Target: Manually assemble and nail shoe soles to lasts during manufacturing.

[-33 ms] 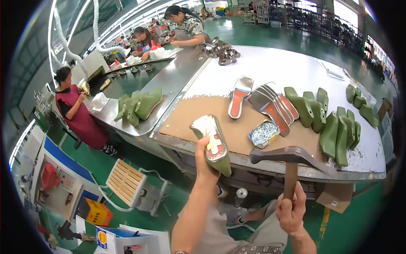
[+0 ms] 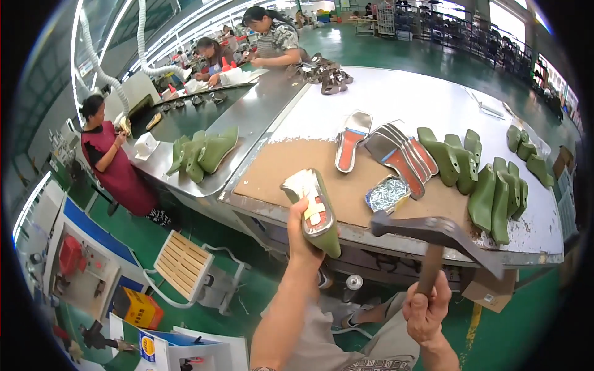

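Observation:
My left hand (image 2: 302, 238) is wrapped round a green shoe last (image 2: 332, 240), held sole up over the table's front edge. On its sole lies an insole (image 2: 317, 213) with a pale heel end, a yellow patch and a red part. My right hand (image 2: 427, 306) grips the wooden handle of a hammer (image 2: 433, 230), its dark metal head raised in front of the table edge and apart from the last. Beyond it, a small box of nails (image 2: 388, 195) stands near several insoles (image 2: 403, 154) with red and silver faces. A single insole (image 2: 354, 141) lies left of them.
Green lasts stand in groups on the white table (image 2: 396, 93), at its right (image 2: 492, 198) and on the metal counter (image 2: 207, 151) to the left. Dark shoe parts (image 2: 325, 74) are heaped at the back. Nearby are a slatted chair (image 2: 181, 264) and a person in a red apron (image 2: 114, 157).
The hammer has tilted, its pointed end lower and further right. My left hand and the last have shifted very slightly right.

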A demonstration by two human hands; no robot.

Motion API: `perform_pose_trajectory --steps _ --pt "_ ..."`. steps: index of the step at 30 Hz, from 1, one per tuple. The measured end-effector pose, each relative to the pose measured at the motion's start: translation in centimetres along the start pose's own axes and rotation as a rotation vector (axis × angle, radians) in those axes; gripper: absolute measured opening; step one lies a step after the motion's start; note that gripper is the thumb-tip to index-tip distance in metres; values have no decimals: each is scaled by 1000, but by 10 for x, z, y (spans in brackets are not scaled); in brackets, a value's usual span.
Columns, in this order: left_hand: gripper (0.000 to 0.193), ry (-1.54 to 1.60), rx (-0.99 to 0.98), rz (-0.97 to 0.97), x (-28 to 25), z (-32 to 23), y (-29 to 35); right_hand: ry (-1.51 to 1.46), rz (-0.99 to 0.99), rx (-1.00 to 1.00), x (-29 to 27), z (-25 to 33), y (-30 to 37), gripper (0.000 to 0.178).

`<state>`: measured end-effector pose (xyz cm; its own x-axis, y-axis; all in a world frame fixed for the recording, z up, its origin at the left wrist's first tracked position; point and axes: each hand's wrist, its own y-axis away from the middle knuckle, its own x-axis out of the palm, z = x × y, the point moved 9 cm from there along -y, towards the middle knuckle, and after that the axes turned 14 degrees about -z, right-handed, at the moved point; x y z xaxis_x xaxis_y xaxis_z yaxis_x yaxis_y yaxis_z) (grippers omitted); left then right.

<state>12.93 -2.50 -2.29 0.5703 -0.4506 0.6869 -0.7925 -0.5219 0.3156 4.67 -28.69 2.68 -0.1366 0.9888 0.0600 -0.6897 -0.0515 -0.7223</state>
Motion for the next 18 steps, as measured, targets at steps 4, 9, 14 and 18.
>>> perform_pose_trajectory --steps 4,9,14,18 --pt "41 92 -163 30 8 25 0 211 -24 -144 17 5 -1 56" --pt "32 78 -70 -34 0 18 -6 355 89 -176 31 -10 -1 50" --pt "32 55 9 6 4 20 -13 181 -127 -162 -4 -1 10 28" --pt "32 -2 55 -16 -6 23 -17 366 256 -149 41 -11 0 35"
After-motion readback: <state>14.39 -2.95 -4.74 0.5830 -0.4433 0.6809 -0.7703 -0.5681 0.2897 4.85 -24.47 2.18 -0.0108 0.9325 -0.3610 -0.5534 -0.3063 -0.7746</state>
